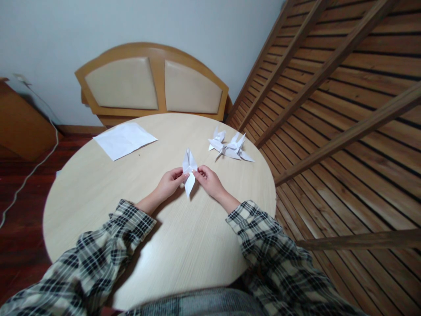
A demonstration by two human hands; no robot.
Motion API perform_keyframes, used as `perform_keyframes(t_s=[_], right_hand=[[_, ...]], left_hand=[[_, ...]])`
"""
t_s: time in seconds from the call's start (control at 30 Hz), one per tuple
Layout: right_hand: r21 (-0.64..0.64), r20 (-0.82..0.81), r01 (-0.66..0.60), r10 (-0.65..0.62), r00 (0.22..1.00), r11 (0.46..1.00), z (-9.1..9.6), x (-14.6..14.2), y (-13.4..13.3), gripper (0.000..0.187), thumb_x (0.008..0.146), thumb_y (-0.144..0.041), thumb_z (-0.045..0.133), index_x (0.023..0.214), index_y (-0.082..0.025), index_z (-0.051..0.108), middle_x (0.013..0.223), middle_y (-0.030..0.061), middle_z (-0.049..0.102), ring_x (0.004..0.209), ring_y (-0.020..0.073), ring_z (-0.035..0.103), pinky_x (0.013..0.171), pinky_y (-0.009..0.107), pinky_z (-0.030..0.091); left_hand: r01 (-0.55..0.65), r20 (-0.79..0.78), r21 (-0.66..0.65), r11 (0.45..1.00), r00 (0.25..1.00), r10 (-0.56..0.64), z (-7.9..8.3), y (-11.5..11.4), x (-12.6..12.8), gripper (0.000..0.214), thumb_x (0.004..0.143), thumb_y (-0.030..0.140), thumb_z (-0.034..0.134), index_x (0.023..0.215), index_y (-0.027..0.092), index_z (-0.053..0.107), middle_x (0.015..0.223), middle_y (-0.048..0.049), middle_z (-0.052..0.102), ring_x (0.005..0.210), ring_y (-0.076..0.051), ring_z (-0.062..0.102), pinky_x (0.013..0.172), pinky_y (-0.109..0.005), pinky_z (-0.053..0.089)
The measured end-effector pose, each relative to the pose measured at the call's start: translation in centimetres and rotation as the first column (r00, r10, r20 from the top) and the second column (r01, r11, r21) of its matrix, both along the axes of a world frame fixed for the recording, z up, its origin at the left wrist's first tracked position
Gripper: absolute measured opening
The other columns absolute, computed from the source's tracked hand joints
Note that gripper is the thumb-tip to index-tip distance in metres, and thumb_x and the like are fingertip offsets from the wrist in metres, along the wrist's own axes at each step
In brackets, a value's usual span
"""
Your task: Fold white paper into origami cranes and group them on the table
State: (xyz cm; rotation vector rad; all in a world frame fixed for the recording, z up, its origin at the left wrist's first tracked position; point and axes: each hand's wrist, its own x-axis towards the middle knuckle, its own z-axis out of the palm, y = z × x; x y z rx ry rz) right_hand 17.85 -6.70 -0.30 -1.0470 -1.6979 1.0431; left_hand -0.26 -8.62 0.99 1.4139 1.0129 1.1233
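Observation:
A partly folded white paper figure (pixel 189 169) is held upright just above the round pale wooden table (pixel 98 184), near its middle. My left hand (pixel 171 182) pinches its left side with closed fingers. My right hand (pixel 208 179) pinches its right side, fingers closed too. The figure has a pointed top and a pointed bottom tip that hangs between my hands. Both forearms wear plaid sleeves and rest over the near half of the table.
Two finished white paper cranes (pixel 230 147) lie at the table's far right. A flat white sheet of paper (pixel 124 139) lies at the far left. A padded wooden headboard (pixel 151 83) leans on the wall behind. A slatted wooden frame (pixel 345 109) stands at the right.

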Motion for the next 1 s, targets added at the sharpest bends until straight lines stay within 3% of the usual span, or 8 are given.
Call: perform_keyframes(t_s=[0.33, 0.67, 1.0], right_hand=[[0.012, 0.038, -0.085, 0.084, 0.996, 0.996, -0.4, 0.1, 0.3, 0.036, 0.09, -0.052, 0.057, 0.072, -0.022, 0.052, 0.069, -0.0015, 0.05, 0.067, 0.0153, 0.046, 0.062, 0.03, 0.036], [-0.025, -0.013, -0.092, 0.092, 0.996, 0.995, -0.5, 0.1, 0.5, 0.038, 0.088, -0.056, 0.058, 0.072, -0.022, 0.05, 0.07, -0.0016, 0.049, 0.068, 0.0155, 0.046, 0.064, 0.03, 0.039], [-0.025, -0.029, -0.086, 0.085, 0.996, 0.996, -1.0, 0.0, 0.6, 0.03, 0.089, -0.046, 0.057, 0.073, -0.023, 0.049, 0.072, -0.0017, 0.05, 0.069, 0.0155, 0.048, 0.065, 0.03, 0.041]], left_hand=[[-0.006, -0.022, 0.002, 1.0, 1.0, 0.006, 0.0, 0.0, -0.1, 0.025, 0.079, 0.037, 0.073, 0.088, 0.013, 0.073, 0.081, -0.0055, 0.069, 0.073, -0.018, 0.055, 0.069, -0.03, 0.042], [0.017, -0.01, -0.018, 1.0, 1.0, -0.018, 0.0, -0.1, -0.1, 0.027, 0.079, 0.04, 0.072, 0.086, 0.014, 0.073, 0.079, -0.0056, 0.069, 0.069, -0.016, 0.052, 0.065, -0.03, 0.04], [0.031, -0.008, -0.043, 0.999, 0.999, -0.031, 0.2, -0.3, -0.1, 0.029, 0.078, 0.043, 0.073, 0.081, 0.014, 0.073, 0.07, -0.0036, 0.065, 0.063, -0.014, 0.048, 0.059, -0.028, 0.037]])
